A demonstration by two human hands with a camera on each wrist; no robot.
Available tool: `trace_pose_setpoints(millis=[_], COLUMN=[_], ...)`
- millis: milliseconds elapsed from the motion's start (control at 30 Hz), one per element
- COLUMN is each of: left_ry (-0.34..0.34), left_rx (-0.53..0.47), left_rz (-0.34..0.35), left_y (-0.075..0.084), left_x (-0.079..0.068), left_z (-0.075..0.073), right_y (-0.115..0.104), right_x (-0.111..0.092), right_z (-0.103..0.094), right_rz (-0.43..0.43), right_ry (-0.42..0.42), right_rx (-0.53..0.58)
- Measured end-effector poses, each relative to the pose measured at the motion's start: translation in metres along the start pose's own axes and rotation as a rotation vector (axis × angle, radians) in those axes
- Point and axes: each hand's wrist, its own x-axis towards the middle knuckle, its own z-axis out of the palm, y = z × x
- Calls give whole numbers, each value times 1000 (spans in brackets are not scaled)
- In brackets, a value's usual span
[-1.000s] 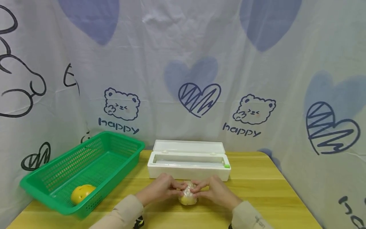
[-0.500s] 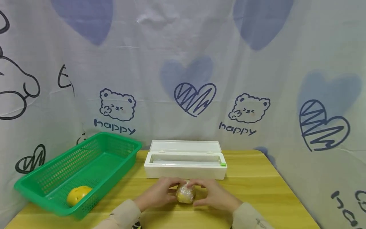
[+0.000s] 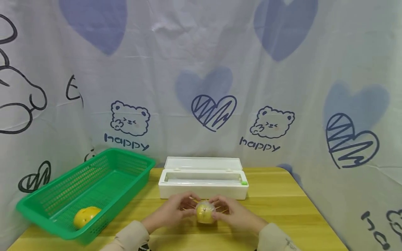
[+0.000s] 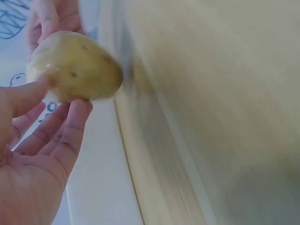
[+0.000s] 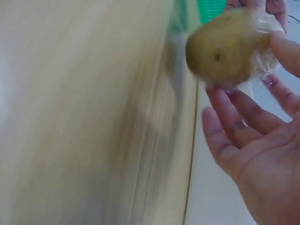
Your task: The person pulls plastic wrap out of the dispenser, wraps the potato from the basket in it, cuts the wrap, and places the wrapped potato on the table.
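Between my two hands is a yellowish potato, with crinkled clear film gathered over its upper, far end. My left hand holds it from the left, thumb on the near side and fingertips on the far side. On the opposite side my right hand pinches it between thumb and fingers. The left wrist view shows the potato slightly blurred, its bare-looking end facing the table. In the right wrist view, shiny film covers the end near the right thumb.
Behind the hands stands a white cling film box, lid raised, a roll inside and a small green piece at its right. A green basket on the left contains a second potato. Patterned cloth hangs behind the wooden table.
Earlier both hands pinched the film at the potato's top. The fingers loosened and spread, and now they hold its sides, with the potato turned so more yellow skin faces me.
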Motion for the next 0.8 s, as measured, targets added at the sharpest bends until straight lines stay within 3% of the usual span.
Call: trace_pose_setpoints(millis=[133, 367, 467, 667, 800], left_ry=[17, -21, -27, 28, 17], left_rx=[-100, -85, -96, -82, 6], left_rz=[-52, -120, -149, -148, -153], left_y=[6, 2, -2, -2, 2], left_x=[-2, -8, -8, -4, -3], left_z=[2, 19, 28, 30, 28], right_y=[-2, 1, 3, -3, -9], right_x=[-1, -4, -7, -4, -6], right_z=[-2, 8, 15, 16, 8], right_rz=[70, 241, 253, 128, 128], right_ry=[-31, -1, 50, 160, 64], right_rx=[109, 182, 101, -217, -163])
